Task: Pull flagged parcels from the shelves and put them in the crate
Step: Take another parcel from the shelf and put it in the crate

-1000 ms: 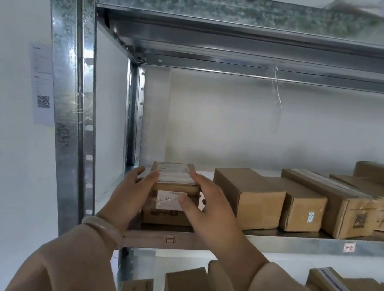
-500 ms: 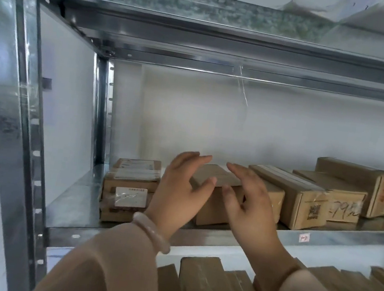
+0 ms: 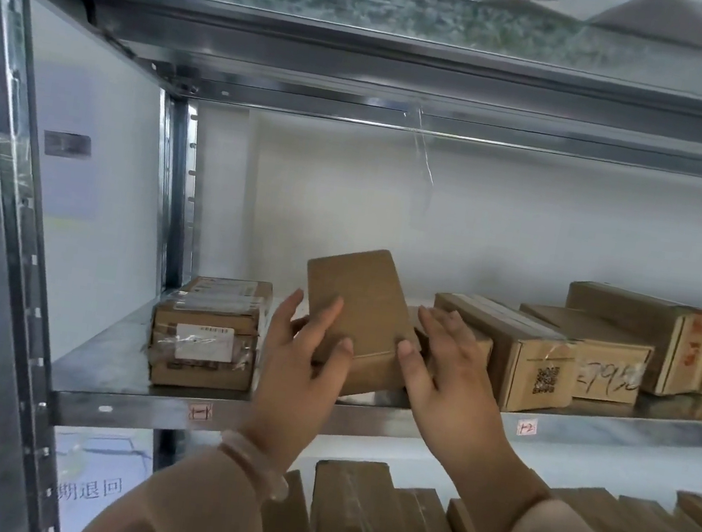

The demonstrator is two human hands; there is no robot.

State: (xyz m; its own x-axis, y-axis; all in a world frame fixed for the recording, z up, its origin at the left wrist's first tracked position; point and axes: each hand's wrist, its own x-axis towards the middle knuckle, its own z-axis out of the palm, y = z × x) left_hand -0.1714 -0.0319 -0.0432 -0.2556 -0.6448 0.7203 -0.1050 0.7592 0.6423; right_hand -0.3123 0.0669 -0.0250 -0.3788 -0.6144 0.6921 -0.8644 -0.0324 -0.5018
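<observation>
The parcel (image 3: 361, 307) is a plain brown cardboard box with no label, tape or writing on the faces that show. Its broad face has rounded corners, and a fold line runs across it near the bottom. It is tipped up on the metal shelf (image 3: 134, 407), with its far end raised and its near lower edge down by the shelf surface.

The left hand (image 3: 303, 375) holds it at the 9 o'clock side. The fingers are lightly bent round the left edge and the thumb is laid on the front face. The right hand (image 3: 445, 381) is at the 3 o'clock side. Its fingers are nearly straight and spread along the parcel's flank, and the thumb tip presses the near right corner. A pale bracelet (image 3: 256, 463) sits on the left wrist.

At 9 o'clock from the parcel, apart from it, stands a taped box (image 3: 206, 331) with a white label. At 3 o'clock, just past the right hand, is a coded box (image 3: 540, 371), and beyond that one with handwritten numbers (image 3: 607, 371). At 6 o'clock, more brown boxes (image 3: 351, 524) lie on the shelf below.
</observation>
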